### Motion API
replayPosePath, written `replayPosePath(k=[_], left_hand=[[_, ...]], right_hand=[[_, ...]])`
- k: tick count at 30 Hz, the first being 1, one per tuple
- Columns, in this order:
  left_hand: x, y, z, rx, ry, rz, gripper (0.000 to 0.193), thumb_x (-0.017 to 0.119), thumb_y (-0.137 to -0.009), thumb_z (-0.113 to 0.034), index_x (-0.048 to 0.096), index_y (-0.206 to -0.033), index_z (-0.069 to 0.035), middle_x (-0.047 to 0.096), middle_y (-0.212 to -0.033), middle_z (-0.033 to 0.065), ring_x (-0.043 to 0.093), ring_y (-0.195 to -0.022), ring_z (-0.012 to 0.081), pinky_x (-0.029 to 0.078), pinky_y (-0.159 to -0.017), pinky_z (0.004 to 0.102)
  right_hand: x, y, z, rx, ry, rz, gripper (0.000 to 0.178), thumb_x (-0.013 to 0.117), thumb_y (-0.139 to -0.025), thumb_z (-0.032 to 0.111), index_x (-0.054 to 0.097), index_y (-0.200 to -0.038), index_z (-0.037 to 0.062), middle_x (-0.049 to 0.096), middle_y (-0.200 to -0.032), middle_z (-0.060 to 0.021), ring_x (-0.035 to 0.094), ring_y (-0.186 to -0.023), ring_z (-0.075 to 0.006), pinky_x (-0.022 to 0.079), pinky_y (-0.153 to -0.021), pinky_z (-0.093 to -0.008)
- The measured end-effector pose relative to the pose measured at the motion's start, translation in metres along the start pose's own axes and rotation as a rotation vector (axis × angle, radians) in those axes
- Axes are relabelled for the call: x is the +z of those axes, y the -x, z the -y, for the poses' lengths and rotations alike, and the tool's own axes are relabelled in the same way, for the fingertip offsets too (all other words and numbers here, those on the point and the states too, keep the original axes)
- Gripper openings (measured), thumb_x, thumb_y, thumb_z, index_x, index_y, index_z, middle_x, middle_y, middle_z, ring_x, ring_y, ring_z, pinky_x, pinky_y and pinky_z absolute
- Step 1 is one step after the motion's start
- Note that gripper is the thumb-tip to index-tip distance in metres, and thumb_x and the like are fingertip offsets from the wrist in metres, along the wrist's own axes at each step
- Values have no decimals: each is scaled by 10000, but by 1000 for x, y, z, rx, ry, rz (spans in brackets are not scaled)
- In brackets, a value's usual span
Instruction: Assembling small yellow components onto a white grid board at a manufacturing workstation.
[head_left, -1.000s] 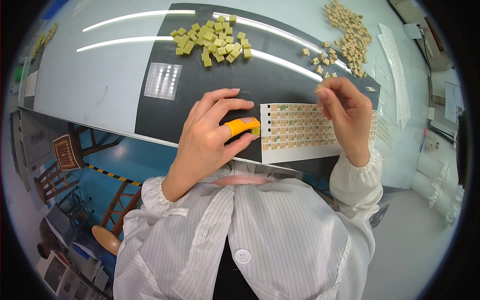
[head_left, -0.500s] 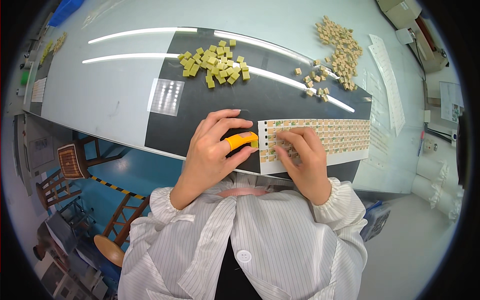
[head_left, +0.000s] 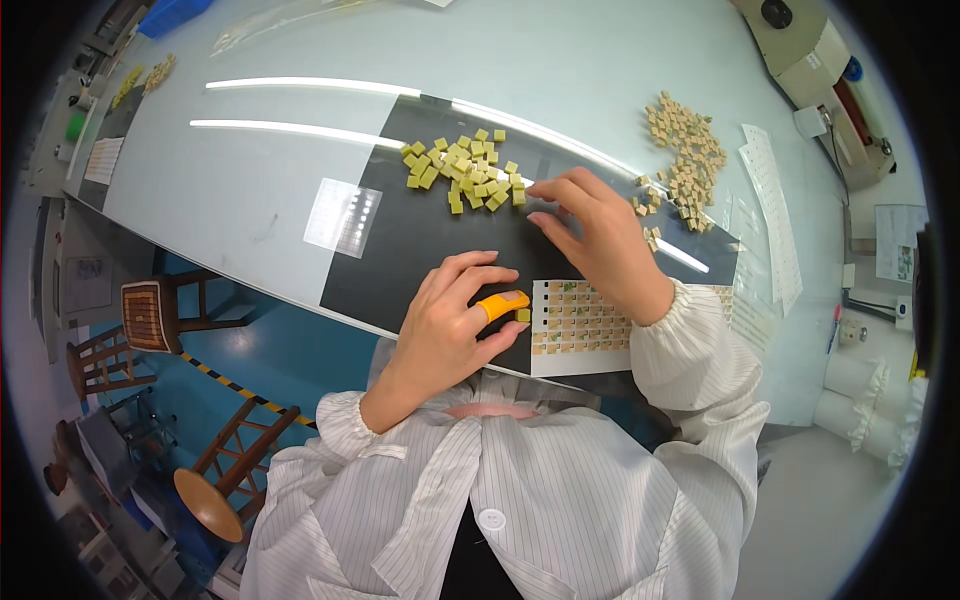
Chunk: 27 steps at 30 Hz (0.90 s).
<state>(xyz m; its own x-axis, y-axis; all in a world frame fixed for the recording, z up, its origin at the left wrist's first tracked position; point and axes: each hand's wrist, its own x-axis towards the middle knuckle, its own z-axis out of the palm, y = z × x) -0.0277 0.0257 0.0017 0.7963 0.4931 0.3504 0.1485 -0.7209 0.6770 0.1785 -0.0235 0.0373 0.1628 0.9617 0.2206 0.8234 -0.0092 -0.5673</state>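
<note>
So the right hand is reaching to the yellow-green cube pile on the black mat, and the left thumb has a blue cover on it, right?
Not quite. The cover on the left hand's thumb is orange, not blue, as the head view shows. The rest holds: the right hand reaches to the yellow-green cube pile on the black mat.

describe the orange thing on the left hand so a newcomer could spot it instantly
Start at the dark rectangular mat on the pale worktable. At its near edge rests the left hand, just left of the white gridded sheet of small square pieces. The bright orange finger cot caps its index fingertip; it is the only orange item there, unlike the yellow-green blocks.
</note>
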Motion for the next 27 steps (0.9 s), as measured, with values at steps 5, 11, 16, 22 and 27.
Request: replayPosePath(k=[5,11,16,22,27], left_hand=[[0,1,2,-12,5,-14,254,820,-664,-123,745,-894,-45,673,-1072,46,582,-1136,284,497,-922,403],[0,1,3,-15,18,-3,265,823,-664,-129,751,-907,-52,673,-1079,48,577,-1143,277,492,-932,399],[-1,1,2,-19,33,5,249,818,-676,-127,752,-904,-51,674,-1090,56,574,-1148,278,485,-945,404],[-1,1,2,-11,41,0,238,817,-683,-131,749,-897,-51,674,-1093,57,573,-1151,278,484,-948,404],[0,2,4,7,43,-2,220,806,-690,-131,737,-877,-39,658,-1102,61,561,-1158,279,477,-943,402]], right_hand=[[13,-14,-7,31,-10,16,204,725,-830,70,655,-1020,45,616,-916,-88,634,-783,-219,515,-676,-312],[9,-18,-10,99,-166,86,158,714,-839,49,655,-979,8,637,-834,-88,625,-711,-190,511,-662,-291],[6,-22,-11,165,-237,83,133,707,-844,38,657,-961,-1,644,-833,-85,629,-713,-166,514,-657,-292],[4,-16,-13,9,-119,151,138,717,-835,42,652,-954,17,615,-886,-70,636,-760,-170,513,-663,-286],[1,-16,-15,-26,-99,211,145,732,-822,51,649,-938,24,603,-912,-54,625,-781,-181,510,-663,-284]])
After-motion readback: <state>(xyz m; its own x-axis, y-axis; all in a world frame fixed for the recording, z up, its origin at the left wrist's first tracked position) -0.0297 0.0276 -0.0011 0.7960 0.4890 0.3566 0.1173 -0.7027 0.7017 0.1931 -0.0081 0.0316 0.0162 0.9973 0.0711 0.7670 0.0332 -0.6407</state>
